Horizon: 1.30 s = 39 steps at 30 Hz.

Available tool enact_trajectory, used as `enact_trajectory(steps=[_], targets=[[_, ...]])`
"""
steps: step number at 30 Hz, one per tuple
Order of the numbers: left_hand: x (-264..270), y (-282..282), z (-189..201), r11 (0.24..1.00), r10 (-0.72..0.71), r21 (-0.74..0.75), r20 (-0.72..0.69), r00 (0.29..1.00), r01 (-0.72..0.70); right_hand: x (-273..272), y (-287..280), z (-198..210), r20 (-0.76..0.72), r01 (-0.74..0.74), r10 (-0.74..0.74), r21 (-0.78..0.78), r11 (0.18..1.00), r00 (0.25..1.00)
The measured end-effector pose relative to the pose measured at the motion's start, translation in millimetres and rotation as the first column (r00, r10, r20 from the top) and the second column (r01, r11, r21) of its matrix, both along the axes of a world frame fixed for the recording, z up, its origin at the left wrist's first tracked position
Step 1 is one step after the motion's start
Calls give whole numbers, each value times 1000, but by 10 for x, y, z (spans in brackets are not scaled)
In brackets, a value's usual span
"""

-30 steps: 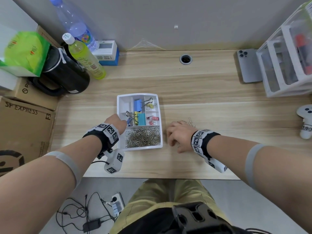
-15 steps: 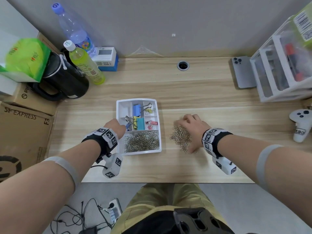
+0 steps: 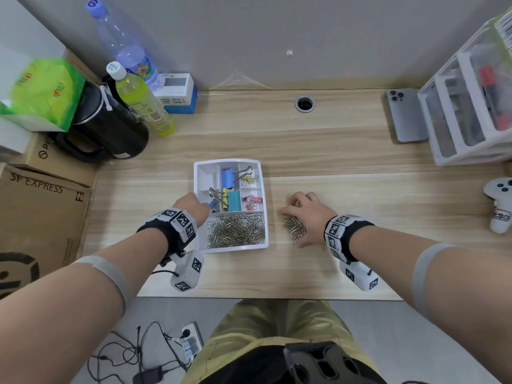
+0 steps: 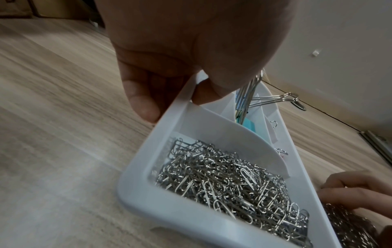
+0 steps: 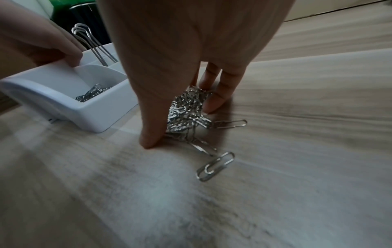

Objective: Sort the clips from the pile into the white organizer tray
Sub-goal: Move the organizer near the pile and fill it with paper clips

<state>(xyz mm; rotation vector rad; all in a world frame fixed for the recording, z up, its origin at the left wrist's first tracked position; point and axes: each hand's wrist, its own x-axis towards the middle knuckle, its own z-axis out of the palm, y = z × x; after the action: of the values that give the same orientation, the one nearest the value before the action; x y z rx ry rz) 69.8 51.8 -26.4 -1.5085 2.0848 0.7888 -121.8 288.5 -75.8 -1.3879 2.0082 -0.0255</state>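
The white organizer tray (image 3: 230,161) sits mid-desk. Its front compartment holds a heap of silver paper clips (image 3: 235,231), and the back ones hold coloured binder clips (image 3: 228,178). My left hand (image 3: 191,206) grips the tray's left wall (image 4: 135,193), thumb inside and fingers (image 4: 144,104) outside. Right of the tray lies the loose pile of paper clips (image 3: 293,231). My right hand (image 3: 291,207) is curled over it. In the right wrist view its thumb and fingers (image 5: 212,104) pinch the pile (image 5: 186,109) on the desk. A few stray clips (image 5: 216,166) lie nearer.
A black kettle (image 3: 110,128), two bottles (image 3: 144,106) and cardboard boxes (image 3: 36,217) crowd the left. A phone (image 3: 404,115) and a white drawer unit (image 3: 471,106) stand at the back right, with a white controller (image 3: 498,206) on the right. The desk's front edge (image 3: 263,297) is close.
My right hand has drawn back in over the loose clips, and the pile is now bunched tighter under its fingers. My left hand has stayed on the tray's left wall.
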Motion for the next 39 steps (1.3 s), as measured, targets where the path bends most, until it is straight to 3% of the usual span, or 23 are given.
enact_trajectory(steps=[14, 23, 33, 39], targets=[[-36, 29, -49, 999, -48, -13, 1, 999, 48, 101, -32, -33, 13, 1, 1, -101, 995, 1000], [-56, 42, -37, 999, -45, -8, -8, 999, 45, 88, -28, -57, 131, 117, -101, -124, 985, 986], [-95, 57, 35, 999, -23, 25, 8, 1000, 23, -9, -107, 190, 173, 192, -179, -59, 980, 968], [-141, 53, 88, 998, 16, 62, 19, 1000, -17, 183, -338, 428, 264, 207, -172, -109, 972, 949]])
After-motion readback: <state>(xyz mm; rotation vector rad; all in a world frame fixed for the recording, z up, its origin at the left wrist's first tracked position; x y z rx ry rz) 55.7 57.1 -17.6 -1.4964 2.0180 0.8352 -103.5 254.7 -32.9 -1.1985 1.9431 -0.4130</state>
